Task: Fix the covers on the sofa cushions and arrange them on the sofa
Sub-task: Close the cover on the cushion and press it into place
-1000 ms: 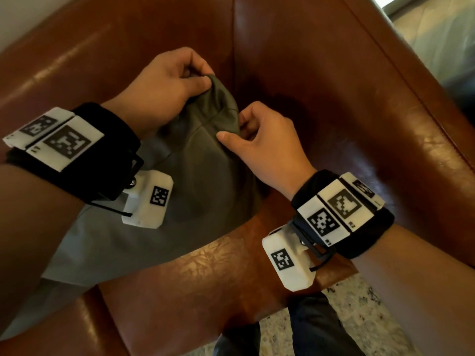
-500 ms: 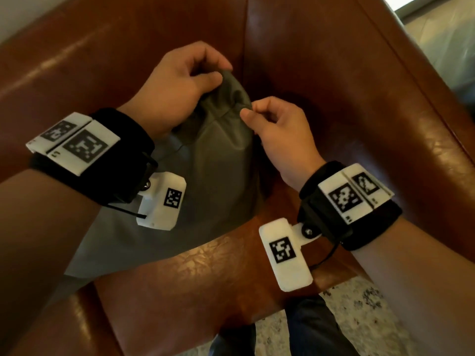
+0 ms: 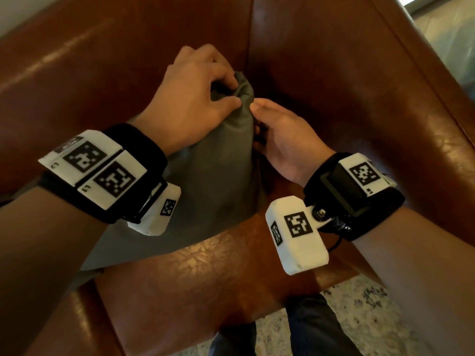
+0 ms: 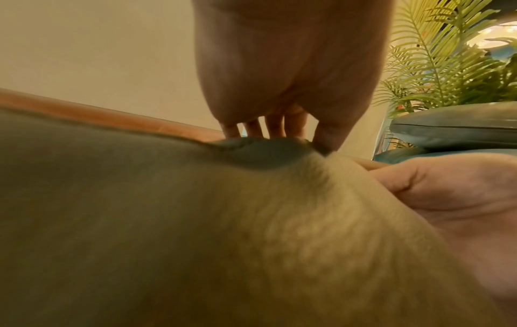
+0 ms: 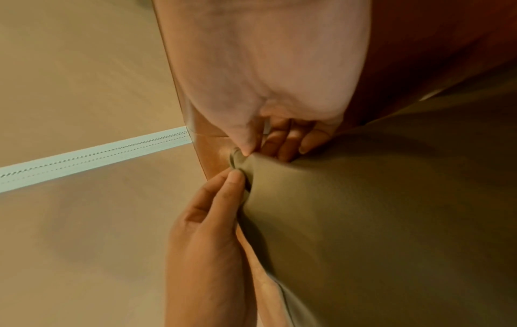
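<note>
An olive-green cushion (image 3: 216, 181) leans on the seat of the brown leather sofa (image 3: 347, 104), its top corner pointing at the backrest. My left hand (image 3: 235, 92) pinches the bunched cover at that corner between thumb and curled fingers. Just to the right, my right hand (image 3: 255, 116) pinches the same corner from the other side, thumb on top. In the right wrist view the right hand (image 5: 260, 150) and the left hand (image 5: 235, 177) meet on the gathered cloth (image 5: 238, 159). From the left wrist, the left fingers (image 4: 268, 130) sit on the cushion's edge (image 4: 251, 143).
The sofa's armrest (image 3: 424, 104) rises at the right and its seat front (image 3: 195, 291) lies below the cushion. My legs and a speckled floor (image 3: 359, 304) are beyond the front edge. A green plant (image 4: 447, 55) and teal cushions (image 4: 453, 128) stand off to the right.
Both hands have drawn together on the cushion's top corner. The right hand has turned palm-in and now pinches close beside the left thumb. The cloth there is more bunched.
</note>
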A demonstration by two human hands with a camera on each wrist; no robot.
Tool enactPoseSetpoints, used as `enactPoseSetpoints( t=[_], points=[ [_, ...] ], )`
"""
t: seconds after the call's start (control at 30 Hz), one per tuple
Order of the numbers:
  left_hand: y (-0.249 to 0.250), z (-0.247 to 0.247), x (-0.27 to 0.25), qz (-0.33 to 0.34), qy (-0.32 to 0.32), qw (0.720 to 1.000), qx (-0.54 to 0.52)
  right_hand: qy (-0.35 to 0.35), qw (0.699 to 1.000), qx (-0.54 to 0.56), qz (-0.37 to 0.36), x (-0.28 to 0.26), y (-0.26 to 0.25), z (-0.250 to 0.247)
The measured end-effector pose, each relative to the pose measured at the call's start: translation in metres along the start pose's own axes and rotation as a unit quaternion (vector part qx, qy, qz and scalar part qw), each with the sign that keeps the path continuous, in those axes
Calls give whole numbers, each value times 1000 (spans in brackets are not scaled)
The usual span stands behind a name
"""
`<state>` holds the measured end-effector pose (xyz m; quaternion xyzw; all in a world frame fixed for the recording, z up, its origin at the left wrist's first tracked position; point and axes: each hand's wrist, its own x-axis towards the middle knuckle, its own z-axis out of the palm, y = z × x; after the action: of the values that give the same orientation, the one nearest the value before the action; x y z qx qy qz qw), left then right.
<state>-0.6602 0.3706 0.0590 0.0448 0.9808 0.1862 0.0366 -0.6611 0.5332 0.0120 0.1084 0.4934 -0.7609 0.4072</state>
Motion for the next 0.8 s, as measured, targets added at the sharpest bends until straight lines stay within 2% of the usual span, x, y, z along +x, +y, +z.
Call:
enactPoseSetpoints(
  t=[0.2,0.3,0.43,0.57,0.63,0.8],
  points=[
    [0,1,6,-51,-16,998,-27,8,998,-52,-45,0,-3,3],
    [4,0,10,-110,-22,990,-91,68,988,-110,-88,2,-2,5],
    [10,-3,12,-203,-48,941,-265,160,947,-206,-189,7,-3,7],
    [15,-5,9,-223,-48,918,-324,180,919,-266,-229,8,-9,12],
    [15,-4,9,-218,-41,921,-319,170,924,-264,-219,5,-12,13],
    [10,1,4,-177,8,942,-287,92,961,-191,-180,-11,-14,15]
  ],
)
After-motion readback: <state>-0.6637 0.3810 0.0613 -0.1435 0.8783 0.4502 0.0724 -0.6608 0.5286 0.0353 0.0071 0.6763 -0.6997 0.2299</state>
